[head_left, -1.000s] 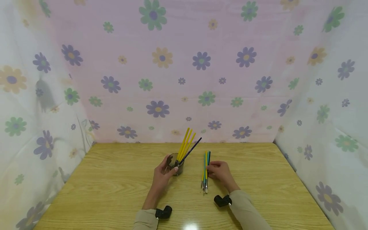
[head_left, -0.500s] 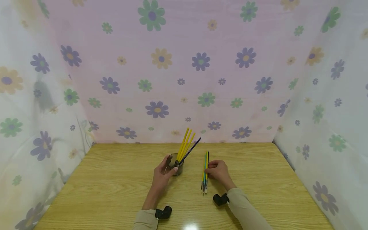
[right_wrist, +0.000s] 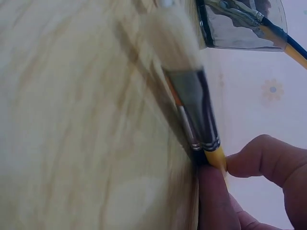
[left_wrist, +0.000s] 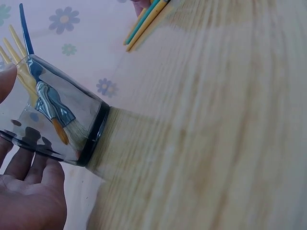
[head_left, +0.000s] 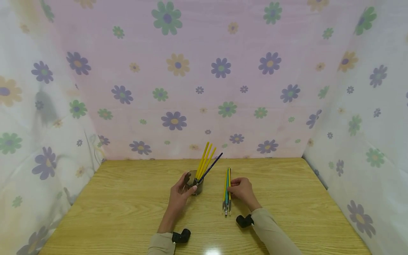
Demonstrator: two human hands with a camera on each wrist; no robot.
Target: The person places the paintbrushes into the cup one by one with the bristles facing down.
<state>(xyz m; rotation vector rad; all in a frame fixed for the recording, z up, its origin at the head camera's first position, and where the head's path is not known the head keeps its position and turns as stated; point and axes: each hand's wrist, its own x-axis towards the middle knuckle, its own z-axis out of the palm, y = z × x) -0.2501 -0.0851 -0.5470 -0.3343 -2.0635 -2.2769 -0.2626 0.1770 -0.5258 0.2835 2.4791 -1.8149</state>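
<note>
- Lying on the pale wooden table (head_left: 287, 198), nearest: loose bundle of yellow and teal-handled paintbrushes (head_left: 227, 193), bristles toward the person.
- Right hand (head_left: 243, 189): fingers curled, pinching a yellow-handled brush from that bundle just above its ferrule.
- Left hand (head_left: 180, 193): thumb and fingers wrapped around the clear round glass cup (head_left: 194, 182), upright, left of the bundle.
- Cup contents: yellow-handled brushes (head_left: 204, 161) and one dark blue-handled brush (head_left: 211, 166), leaning right.
- Behind: flower-printed fabric backdrop (head_left: 204, 78).

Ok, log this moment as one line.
left hand grips glass cup | right hand pinches brush bundle | bundle on table
</note>
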